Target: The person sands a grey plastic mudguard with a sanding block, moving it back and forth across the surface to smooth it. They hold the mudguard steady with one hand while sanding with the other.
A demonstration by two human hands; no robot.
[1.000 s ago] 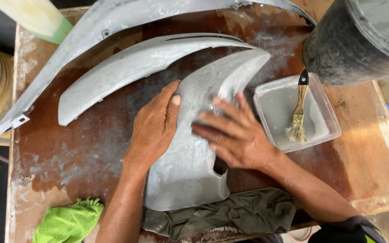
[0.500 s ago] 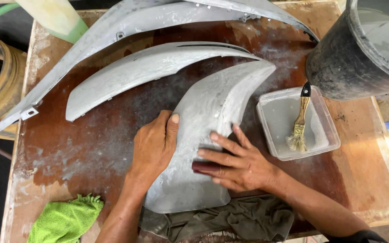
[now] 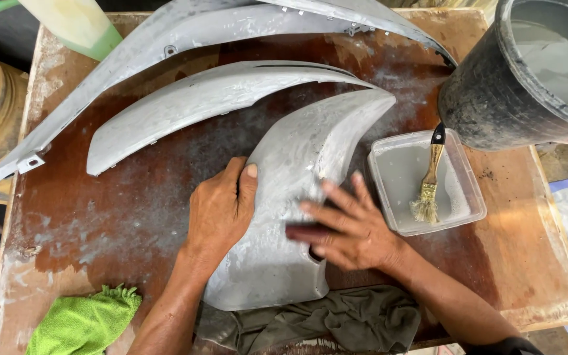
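Note:
A grey, curved body panel [image 3: 300, 164] lies on the wooden table [image 3: 113, 217], its pointed end toward the far right. My left hand [image 3: 221, 210] rests flat on the panel's left edge and holds it down. My right hand [image 3: 346, 227] is blurred with motion and presses a small dark red pad [image 3: 304, 232] against the panel's lower right side. Whitish dust covers the panel and the table around it.
Two more grey panels [image 3: 212, 98] [image 3: 165, 39] lie across the far side. A clear plastic tub [image 3: 422, 181] with a paintbrush [image 3: 428, 177] sits right of my hand. A black bucket [image 3: 527, 79] stands far right. A green cloth [image 3: 83, 322] and a dark rag [image 3: 336, 322] lie near the front edge.
My right hand has slid down and back along the panel with the pad. The left hand has shifted slightly lower on the panel's edge. The view has tilted a little.

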